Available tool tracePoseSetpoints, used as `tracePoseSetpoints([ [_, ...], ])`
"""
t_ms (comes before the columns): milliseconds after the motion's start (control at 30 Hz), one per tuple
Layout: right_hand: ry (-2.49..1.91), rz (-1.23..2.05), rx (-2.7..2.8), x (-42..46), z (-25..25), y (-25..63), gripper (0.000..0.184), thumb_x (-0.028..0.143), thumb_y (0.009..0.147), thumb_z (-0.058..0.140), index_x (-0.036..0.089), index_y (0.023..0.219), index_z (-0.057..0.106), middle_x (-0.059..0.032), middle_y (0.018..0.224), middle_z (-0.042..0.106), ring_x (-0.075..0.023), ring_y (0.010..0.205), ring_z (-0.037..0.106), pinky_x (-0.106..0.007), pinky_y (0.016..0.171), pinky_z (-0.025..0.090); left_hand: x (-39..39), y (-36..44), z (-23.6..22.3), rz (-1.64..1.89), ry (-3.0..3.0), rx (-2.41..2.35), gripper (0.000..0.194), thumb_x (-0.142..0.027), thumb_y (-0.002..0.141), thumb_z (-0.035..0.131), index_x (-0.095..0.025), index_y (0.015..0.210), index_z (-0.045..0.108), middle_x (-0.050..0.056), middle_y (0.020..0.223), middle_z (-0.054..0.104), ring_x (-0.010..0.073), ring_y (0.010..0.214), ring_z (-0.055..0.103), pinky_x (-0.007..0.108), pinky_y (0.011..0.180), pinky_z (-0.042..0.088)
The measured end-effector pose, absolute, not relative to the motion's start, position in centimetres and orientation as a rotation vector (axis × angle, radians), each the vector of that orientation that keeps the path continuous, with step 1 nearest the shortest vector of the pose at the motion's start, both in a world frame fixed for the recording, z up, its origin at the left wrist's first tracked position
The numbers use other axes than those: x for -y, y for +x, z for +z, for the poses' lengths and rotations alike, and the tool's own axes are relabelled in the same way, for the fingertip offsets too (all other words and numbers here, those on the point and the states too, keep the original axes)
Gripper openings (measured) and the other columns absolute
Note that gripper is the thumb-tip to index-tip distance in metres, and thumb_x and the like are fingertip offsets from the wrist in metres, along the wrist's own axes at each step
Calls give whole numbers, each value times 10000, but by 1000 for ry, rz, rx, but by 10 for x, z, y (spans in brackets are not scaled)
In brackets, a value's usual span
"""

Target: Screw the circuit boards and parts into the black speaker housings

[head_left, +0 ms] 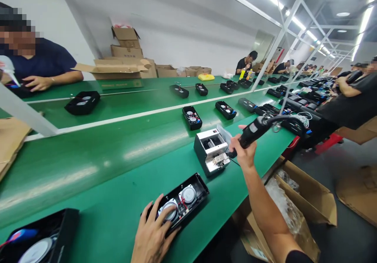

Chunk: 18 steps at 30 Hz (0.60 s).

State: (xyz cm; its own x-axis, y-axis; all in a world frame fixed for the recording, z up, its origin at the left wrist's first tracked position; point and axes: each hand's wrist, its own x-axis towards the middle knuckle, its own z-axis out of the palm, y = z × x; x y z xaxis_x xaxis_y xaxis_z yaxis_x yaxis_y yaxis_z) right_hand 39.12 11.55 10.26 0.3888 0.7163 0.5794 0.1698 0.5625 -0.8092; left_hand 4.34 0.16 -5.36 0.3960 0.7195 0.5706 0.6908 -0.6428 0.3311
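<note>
My left hand [154,229] grips the near end of a black speaker housing [203,184], fingers across its open top and thumb along its near side. Two round silver speakers [187,194] and red wires show inside; my fingers partly cover the nearer speaker. Wrapped around a black electric screwdriver [255,130] is my right hand [246,151], raised beside a screw feeder [212,151]. The screwdriver's tip end is low at the feeder's right side; whether it touches the feeder I cannot tell. A coiled cable runs from the tool's back end.
Another open speaker housing [66,231] lies at the lower left. Several more housings [192,117] sit along the green conveyor [118,145]. A white frame post [26,110] rises at left. Cardboard boxes [312,192] stand below the bench edge at right. Co-workers sit across and farther along.
</note>
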Motion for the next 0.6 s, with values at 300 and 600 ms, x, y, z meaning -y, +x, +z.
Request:
tracePoseSetpoints([
  [300, -1153, 543, 1141, -118, 60, 376, 349, 454, 832, 869, 242, 951, 619, 85, 521, 608, -167, 460, 590, -357, 594, 559, -4, 42, -36, 1080, 2701, -1209, 239, -296, 1015, 636, -273, 791, 718, -8, 1189, 821, 373, 1486, 529, 578, 1213, 356],
  [600, -867, 1103, 1127, -61, 58, 336, 519, 471, 835, 914, 262, 1204, 616, 111, 579, 585, -119, 383, 482, -268, 411, 417, -5, 38, -40, 941, 2730, -1242, 211, -315, 985, 715, -276, 780, 743, -17, 1201, 819, 375, 1460, 553, 568, 1177, 398],
])
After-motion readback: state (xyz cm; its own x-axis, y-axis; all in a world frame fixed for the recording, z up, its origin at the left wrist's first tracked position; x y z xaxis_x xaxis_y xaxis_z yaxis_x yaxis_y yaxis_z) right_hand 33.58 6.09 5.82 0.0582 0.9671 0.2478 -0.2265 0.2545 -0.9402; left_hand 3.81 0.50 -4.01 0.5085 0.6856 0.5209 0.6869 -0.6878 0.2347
